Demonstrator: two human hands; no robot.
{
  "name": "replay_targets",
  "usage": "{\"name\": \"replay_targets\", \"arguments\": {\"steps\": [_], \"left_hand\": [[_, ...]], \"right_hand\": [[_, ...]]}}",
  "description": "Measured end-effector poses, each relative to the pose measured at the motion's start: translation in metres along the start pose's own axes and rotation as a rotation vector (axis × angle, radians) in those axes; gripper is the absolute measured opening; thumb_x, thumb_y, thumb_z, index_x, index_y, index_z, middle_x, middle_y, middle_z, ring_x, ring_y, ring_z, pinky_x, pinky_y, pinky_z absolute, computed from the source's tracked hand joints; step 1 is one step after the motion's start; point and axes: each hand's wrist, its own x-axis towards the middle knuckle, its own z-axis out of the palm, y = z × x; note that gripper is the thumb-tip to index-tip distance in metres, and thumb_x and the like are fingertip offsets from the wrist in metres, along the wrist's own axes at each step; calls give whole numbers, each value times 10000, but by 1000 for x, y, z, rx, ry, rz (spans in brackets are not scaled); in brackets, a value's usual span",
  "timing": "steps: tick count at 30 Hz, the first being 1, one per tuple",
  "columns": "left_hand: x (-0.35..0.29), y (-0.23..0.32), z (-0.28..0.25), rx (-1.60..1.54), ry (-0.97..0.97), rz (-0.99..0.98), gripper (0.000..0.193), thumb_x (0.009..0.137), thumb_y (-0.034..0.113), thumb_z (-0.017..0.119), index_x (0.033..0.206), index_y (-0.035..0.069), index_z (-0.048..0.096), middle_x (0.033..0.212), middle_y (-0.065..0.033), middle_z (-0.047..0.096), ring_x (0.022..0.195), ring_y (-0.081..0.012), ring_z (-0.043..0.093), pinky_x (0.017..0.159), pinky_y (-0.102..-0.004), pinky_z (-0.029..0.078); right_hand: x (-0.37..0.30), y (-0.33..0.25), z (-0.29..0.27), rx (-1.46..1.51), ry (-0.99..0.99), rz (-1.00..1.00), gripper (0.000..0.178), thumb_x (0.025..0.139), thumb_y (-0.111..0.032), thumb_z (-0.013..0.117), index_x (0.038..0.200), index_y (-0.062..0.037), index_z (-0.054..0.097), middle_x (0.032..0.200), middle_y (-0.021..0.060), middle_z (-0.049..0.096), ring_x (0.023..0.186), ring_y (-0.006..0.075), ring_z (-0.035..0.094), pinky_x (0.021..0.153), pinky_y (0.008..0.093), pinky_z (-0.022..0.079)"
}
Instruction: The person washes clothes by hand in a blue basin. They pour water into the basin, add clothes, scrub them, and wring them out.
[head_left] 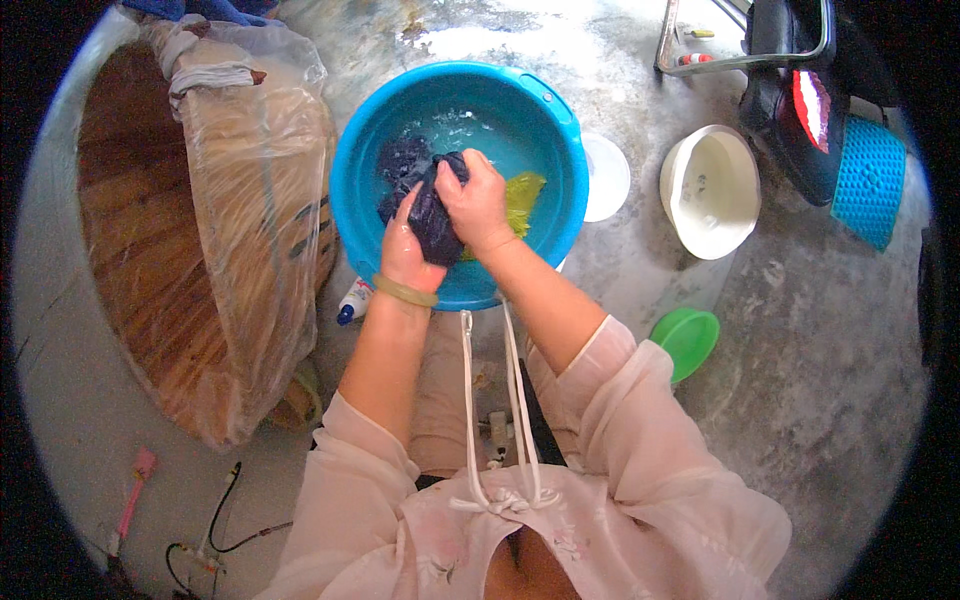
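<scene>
A wet, dark navy cloth (436, 228) is bunched up between my hands, over a round blue basin (352, 130) of water. My right hand (476, 204) is closed in a fist on its upper end. Along its left side, my left hand (408, 246) holds the lower part against the palm, and some of those fingers are hidden by the cloth. More dark fabric (398, 158) lies in the water just beyond my left hand. To the right of my hands, a yellow-green piece (523, 200), seemingly cloth, is partly under water.
Left of the basin stands a large wooden object (130, 210) draped in clear plastic sheeting (255, 180). A white tube with a blue cap (354, 302) lies by the rim. At right are a white bowl (712, 190), a green basin (686, 342) and a blue woven-textured container (870, 180).
</scene>
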Motion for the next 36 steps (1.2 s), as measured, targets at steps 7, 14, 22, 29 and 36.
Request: {"name": "replay_targets", "arguments": {"steps": [7, 14, 22, 29, 36], "left_hand": [[-12, 13, 7, -15, -67, -67, 269, 860, 166, 526, 1093, 31, 526, 1042, -90, 595, 934, -212, 586, 838, -349, 467], [11, 51, 6, 344, -35, 213, 381, 862, 200, 527, 1219, 91, 451, 1200, -76, 507, 1136, -219, 450, 952, -404, 331], [14, 39, -21, 386, 136, 52, 537, 847, 407, 524, 1268, 93, 411, 1266, -124, 443, 1161, -258, 414, 954, -447, 313], [18, 26, -25, 252, 189, -111, 648, 831, 477, 525, 1290, 54, 351, 1275, -150, 411, 1174, -306, 403, 913, -516, 365], [20, 35, -9, 192, -64, -150, 502, 866, 460, 474, 1161, 54, 501, 1039, -125, 586, 877, -241, 580, 773, -363, 482]], "right_hand": [[28, 29, -28, 856, -376, 675, 236, 815, -275, 608, 791, -40, 592, 724, 36, 586, 651, 131, 549, 626, 278, 444], [49, 60, -52, 272, -200, 420, 393, 694, -250, 721, 952, 5, 569, 882, 100, 614, 803, 184, 581, 707, 307, 463], [19, 58, -9, -561, -244, -155, 227, 640, -19, 578, 853, -67, 513, 841, 178, 560, 821, 377, 563, 714, 462, 451], [8, 40, -25, -296, -109, -172, 261, 632, 38, 565, 870, -56, 513, 828, 165, 559, 789, 371, 561, 672, 433, 454], [-49, -54, -53, 132, -502, -250, 296, 595, 70, 616, 855, -8, 497, 904, 153, 562, 845, 336, 571, 722, 346, 459]]}}
